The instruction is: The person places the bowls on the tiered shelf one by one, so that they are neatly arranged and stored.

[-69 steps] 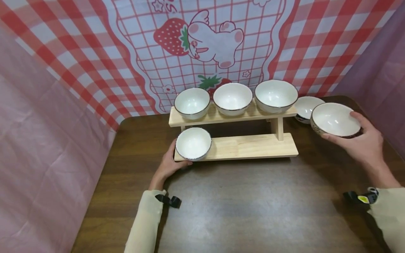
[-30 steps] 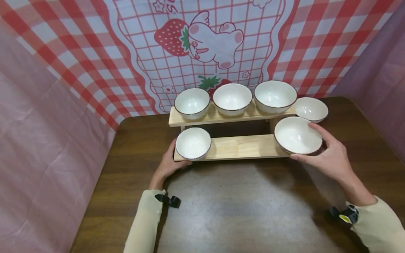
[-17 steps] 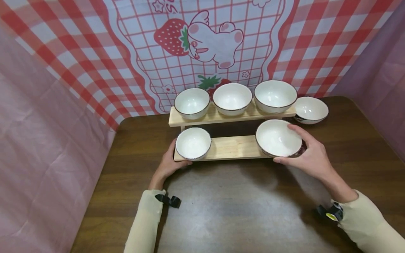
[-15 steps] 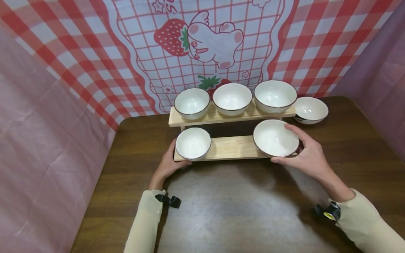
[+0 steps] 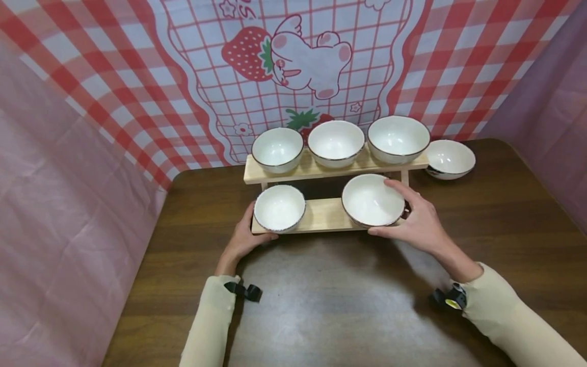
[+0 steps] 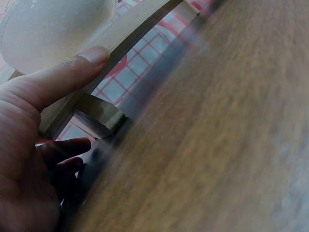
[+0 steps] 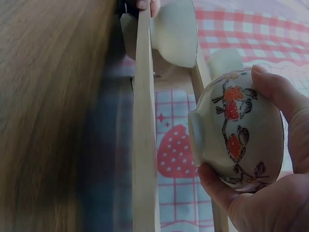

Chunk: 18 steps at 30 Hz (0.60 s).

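Observation:
A two-tier wooden stand point(image 5: 323, 216) bears several white bowls. My left hand point(image 5: 242, 237) grips the left end of its lower board; in the left wrist view the thumb point(image 6: 72, 72) lies along the board's edge and the other fingers curl beneath. Just beside that hand, a white bowl point(image 5: 279, 208) sits on the lower board. My right hand point(image 5: 419, 219) holds a dark-rimmed bowl point(image 5: 373, 200) between thumb and fingers, over the right part of the lower board. In the right wrist view this bowl point(image 7: 241, 130) shows red-orange flowers and dark branches, its foot clear of the board.
Along the upper board stand a left bowl point(image 5: 277, 149), a middle bowl point(image 5: 337, 143) and a right bowl point(image 5: 399, 138). Another bowl point(image 5: 451, 159) is on the brown table point(image 5: 321, 300) behind the stand's right end. A red-checked cloth point(image 5: 293, 66) hangs at the back.
My right hand has carried the flowered bowl leftward from beyond the stand's right side to over the lower board. The left hand and the other bowls have stayed put.

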Available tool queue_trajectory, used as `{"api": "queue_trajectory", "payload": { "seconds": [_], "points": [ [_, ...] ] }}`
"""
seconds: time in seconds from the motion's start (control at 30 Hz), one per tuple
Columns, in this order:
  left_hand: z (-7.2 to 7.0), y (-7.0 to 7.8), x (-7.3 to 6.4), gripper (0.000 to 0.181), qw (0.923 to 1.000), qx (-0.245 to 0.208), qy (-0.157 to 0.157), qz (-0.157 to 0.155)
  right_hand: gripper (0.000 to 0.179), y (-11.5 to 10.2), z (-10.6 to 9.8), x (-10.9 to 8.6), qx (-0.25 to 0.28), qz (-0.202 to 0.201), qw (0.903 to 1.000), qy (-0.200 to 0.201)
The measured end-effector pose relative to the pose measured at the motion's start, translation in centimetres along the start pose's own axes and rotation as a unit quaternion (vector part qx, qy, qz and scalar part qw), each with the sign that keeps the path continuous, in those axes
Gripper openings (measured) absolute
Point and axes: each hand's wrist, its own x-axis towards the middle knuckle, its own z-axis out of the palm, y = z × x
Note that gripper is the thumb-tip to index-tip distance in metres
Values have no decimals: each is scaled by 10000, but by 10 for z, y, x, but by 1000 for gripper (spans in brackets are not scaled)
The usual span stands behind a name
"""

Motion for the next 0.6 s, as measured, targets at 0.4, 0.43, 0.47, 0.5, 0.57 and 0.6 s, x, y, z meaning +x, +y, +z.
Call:
{"api": "queue_trajectory", "payload": {
  "seconds": [0.4, 0.43, 0.47, 0.5, 0.57, 0.6],
  "points": [
    [0, 3, -1, 105, 10000, -1, -36, -54, 99, -1, 28, 11, 611, -16, 9976, -339],
    [0, 3, -1, 105, 10000, 9, -25, -57, 99, -1, 29, 12, 564, -22, 9978, -337],
    [0, 3, -1, 104, 10000, 25, -19, -56, 100, -2, 31, 13, 501, -24, 9982, -330],
    [0, 3, -1, 104, 10000, 38, -15, -57, 100, -2, 33, 14, 444, -26, 9984, -337],
    [0, 2, -1, 104, 10000, 44, -4, -56, 100, -3, 35, 15, 347, -39, 9987, -360],
    [1, 2, -1, 104, 10000, 36, 0, -49, 100, -3, 37, 15, 326, -34, 9988, -377]
  ]
}}
